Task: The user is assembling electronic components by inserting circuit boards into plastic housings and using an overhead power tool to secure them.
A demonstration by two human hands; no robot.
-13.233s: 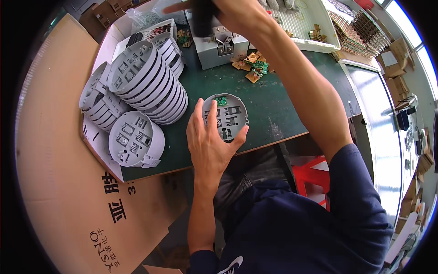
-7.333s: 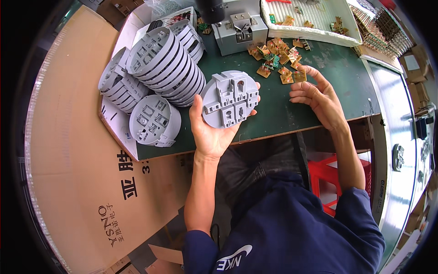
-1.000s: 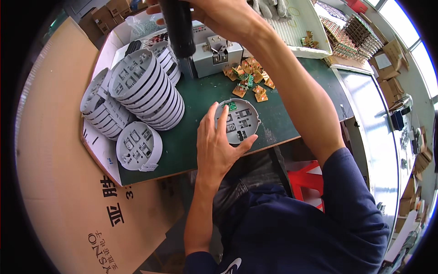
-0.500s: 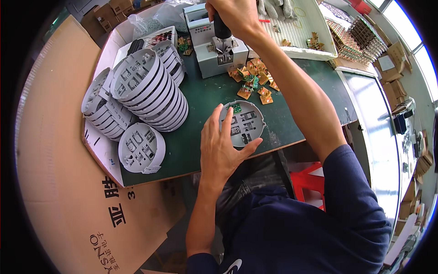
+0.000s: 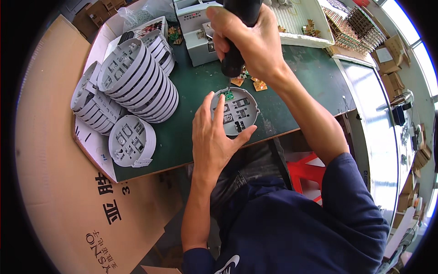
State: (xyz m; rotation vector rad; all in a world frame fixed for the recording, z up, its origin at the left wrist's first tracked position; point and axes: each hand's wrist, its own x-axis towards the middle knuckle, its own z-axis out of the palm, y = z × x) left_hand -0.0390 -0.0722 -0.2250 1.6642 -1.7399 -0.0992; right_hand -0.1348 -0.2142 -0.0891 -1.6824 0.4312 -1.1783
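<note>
A round grey plastic housing lies on the table with moulded compartments inside. My left hand steadies it, the fingers over its left side and the thumb at its near rim. A small green circuit board sits inside the housing's far edge, with my index finger beside it. Gripped in my right hand is a black electric screwdriver, held upright. Its bit points down at the green board; whether it touches a screw is too small to tell.
Tall stacks of grey housings lean at the left, with one housing in front. A grey screw feeder stands behind. Small orange boards lie beyond my work. A white tray is at the back right.
My right hand has brought the screwdriver from the screw feeder toward me and down over the green board. The left hand stays on the housing; the whole view has shifted slightly.
</note>
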